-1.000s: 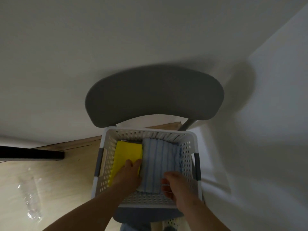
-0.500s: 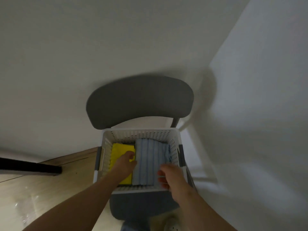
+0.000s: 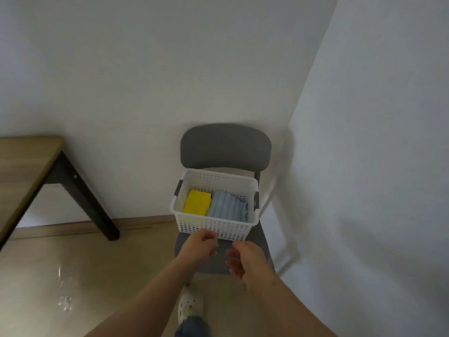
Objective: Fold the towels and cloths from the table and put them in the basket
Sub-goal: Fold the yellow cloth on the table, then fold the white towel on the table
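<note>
The left hand hangs in front of the basket's near wall, knuckles up. Its fingers are loosely curled under and hold nothing. The fingertips lie close to the white plastic, but I cannot tell whether they touch it. The right hand is beside it, a little lower in the view, with its palm turned inward towards the left hand. Its fingers are relaxed and slightly bent, and it is also empty. The two hands are near each other but apart, with grey seat showing between them. Both forearms are bare and reach forward from the bottom of the view.

Just beyond the hands the white perforated basket stands on the seat of a grey chair, which is set against the wall near a corner. Inside the basket two folded pieces lie side by side. A yellow cloth is on the left and a blue striped towel on the right, touching along their long edges. Below the arms a pale shoe with holes rests on the wooden floor. At the far left is the corner of a wooden table with a dark slanted leg.
</note>
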